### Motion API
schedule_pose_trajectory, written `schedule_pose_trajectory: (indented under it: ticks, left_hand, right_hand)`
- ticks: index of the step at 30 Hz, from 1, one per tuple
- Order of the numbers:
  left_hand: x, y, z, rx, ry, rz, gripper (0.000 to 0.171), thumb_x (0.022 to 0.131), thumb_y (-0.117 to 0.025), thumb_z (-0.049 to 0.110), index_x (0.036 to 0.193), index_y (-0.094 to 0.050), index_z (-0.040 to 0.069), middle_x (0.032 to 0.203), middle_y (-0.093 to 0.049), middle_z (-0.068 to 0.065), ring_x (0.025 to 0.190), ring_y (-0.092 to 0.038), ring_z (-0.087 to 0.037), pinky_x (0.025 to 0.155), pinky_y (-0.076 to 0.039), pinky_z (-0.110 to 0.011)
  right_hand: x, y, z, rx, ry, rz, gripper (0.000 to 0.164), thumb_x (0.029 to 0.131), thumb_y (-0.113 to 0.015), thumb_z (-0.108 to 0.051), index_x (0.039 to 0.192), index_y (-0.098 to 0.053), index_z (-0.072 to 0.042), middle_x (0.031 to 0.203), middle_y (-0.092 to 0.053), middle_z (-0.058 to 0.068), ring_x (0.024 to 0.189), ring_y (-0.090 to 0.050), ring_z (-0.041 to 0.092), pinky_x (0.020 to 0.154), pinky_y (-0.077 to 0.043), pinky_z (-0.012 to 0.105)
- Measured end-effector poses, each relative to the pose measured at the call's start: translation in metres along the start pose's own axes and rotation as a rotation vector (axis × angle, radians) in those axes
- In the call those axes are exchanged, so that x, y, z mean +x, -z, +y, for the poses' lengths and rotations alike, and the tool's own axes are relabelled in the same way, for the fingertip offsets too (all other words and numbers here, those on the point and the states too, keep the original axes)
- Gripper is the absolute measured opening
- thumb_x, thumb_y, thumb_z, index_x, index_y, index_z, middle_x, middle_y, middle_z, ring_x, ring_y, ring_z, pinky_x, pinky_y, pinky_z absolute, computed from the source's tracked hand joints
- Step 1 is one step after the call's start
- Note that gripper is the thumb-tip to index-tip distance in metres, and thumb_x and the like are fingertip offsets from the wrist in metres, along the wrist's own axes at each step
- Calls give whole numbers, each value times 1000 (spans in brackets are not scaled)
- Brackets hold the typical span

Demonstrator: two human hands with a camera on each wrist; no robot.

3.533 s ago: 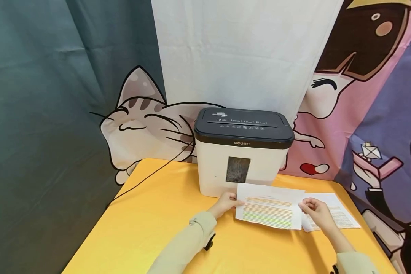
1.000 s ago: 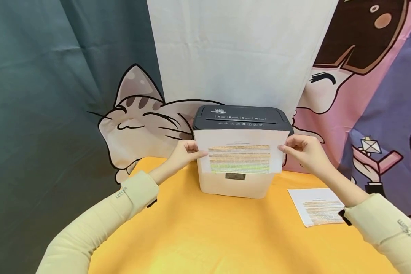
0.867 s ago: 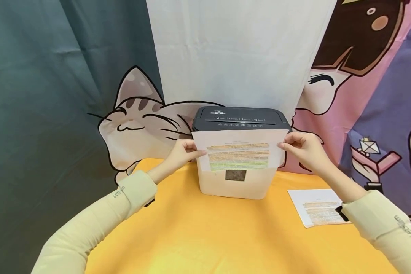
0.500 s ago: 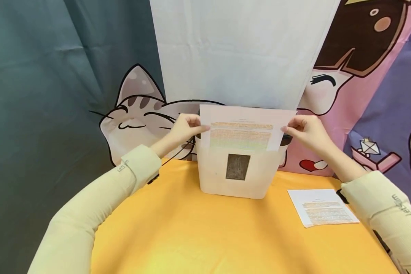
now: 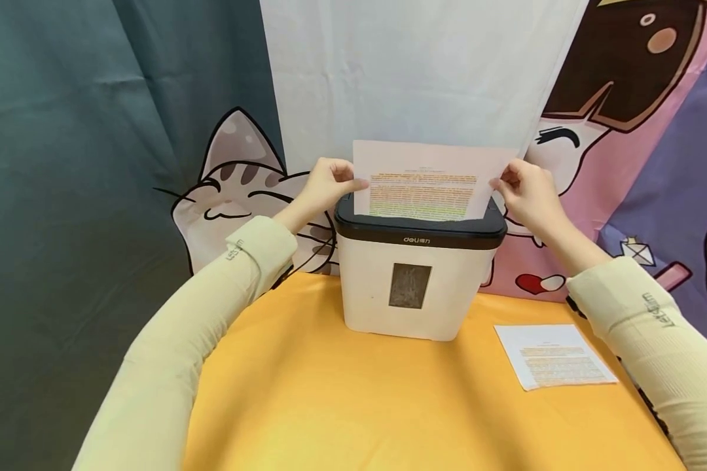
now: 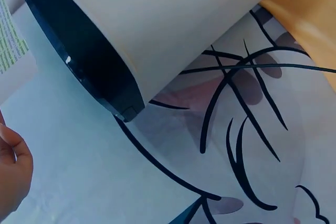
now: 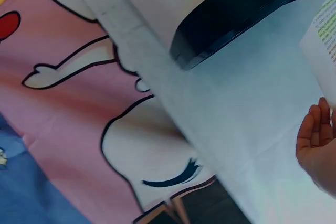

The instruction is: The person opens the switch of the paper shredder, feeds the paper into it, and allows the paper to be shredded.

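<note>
A printed sheet of paper (image 5: 421, 190) with orange and green highlighted lines stands nearly upright above the paper shredder (image 5: 365, 281). My left hand (image 5: 326, 186) pinches its left edge between thumb and fingers. At the opposite edge my right hand (image 5: 530, 193) pinches it the same way. In the head view the sheet's lower edge overlaps the shredder's dark lid (image 5: 347, 226) and hides the slot. In the left wrist view a corner of the sheet (image 6: 18, 74) shows apart from the lid, above the left hand (image 6: 13, 171). The right wrist view shows the right hand (image 7: 320, 150) at the sheet's other side.
A second highlighted sheet (image 5: 554, 356) lies on the yellow tablecloth (image 5: 353, 405) at the right. A black cord (image 5: 306, 261) runs from the shredder's left side. Printed curtains (image 5: 412, 72) hang close behind the shredder.
Both hands have raised the sheet from low in front of the shredder, past its front, to above the lid. The second sheet and the shredder have stayed put.
</note>
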State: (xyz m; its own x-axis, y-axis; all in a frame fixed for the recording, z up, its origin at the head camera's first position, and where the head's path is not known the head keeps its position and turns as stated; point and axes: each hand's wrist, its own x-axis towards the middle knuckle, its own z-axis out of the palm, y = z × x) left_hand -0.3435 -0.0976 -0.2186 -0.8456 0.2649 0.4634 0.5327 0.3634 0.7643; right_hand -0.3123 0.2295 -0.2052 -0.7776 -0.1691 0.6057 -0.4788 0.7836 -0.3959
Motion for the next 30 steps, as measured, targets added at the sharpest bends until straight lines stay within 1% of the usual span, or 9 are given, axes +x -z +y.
schedule_pose_trajectory:
  ticks: [3, 6, 10, 14, 19, 24, 28, 30]
  left_hand:
    - [10, -3, -2, 31, -13, 45, 32, 84, -71, 14, 62, -48, 10, 57, -40, 3, 58, -34, -14, 64, -31, -27]
    - [18, -8, -5, 69, -16, 92, 30, 84, -72, 16, 63, -50, 10, 60, -45, 3, 61, -39, -14, 64, -33, -26]
    - [23, -14, -9, 78, 16, 146, 25, 82, -74, 15, 65, -57, 7, 67, -55, 3, 67, -47, -12, 68, -40, -24]
    - [26, -19, -12, 68, 58, 156, 24, 81, -74, 16, 66, -58, 7, 70, -57, 3, 71, -49, -13, 69, -41, -24]
    - [25, -21, -19, 89, 76, 161, 28, 82, -73, 15, 63, -53, 8, 67, -53, 4, 70, -46, -15, 68, -39, -24]
    - [23, -23, -25, 85, 84, 163, 32, 83, -73, 14, 61, -49, 9, 64, -50, 3, 69, -44, -16, 67, -37, -25]
    - [26, -25, -28, 76, 86, 160, 33, 83, -73, 15, 61, -48, 9, 63, -48, 4, 69, -43, -16, 67, -36, -24]
    - [27, -25, -28, 72, 87, 162, 31, 82, -73, 15, 62, -49, 9, 63, -49, 4, 69, -43, -15, 67, -36, -24]
  right_hand:
    - [9, -1, 5, 0, -13, 9, 13, 89, -62, -5, 85, -60, 7, 84, -63, 27, 60, -37, -12, 58, -31, 10]
    - [15, -4, 12, 4, -23, 13, 16, 88, -63, -6, 83, -61, 8, 82, -63, 29, 59, -38, -11, 56, -31, 10]
    - [17, -9, 19, 5, -33, 41, 16, 87, -66, -5, 80, -63, 9, 81, -65, 30, 54, -37, -15, 54, -30, 6]
    - [16, -19, 24, 16, -55, 91, 15, 86, -66, -5, 81, -64, 9, 83, -66, 30, 55, -35, -19, 57, -31, 5]
    - [15, -30, 27, 16, -63, 134, 14, 86, -66, -5, 82, -66, 8, 83, -67, 27, 60, -36, -14, 61, -32, 11]
    - [12, -38, 27, 25, -74, 152, 13, 87, -66, -6, 82, -66, 7, 82, -66, 25, 65, -44, -2, 61, -32, 11]
    - [13, -40, 28, 22, -87, 168, 14, 87, -65, -6, 83, -65, 7, 83, -66, 25, 69, -53, 17, 61, -32, 12]
    - [14, -41, 28, 23, -92, 178, 14, 87, -65, -5, 83, -65, 8, 83, -66, 26, 72, -55, 25, 61, -32, 12]
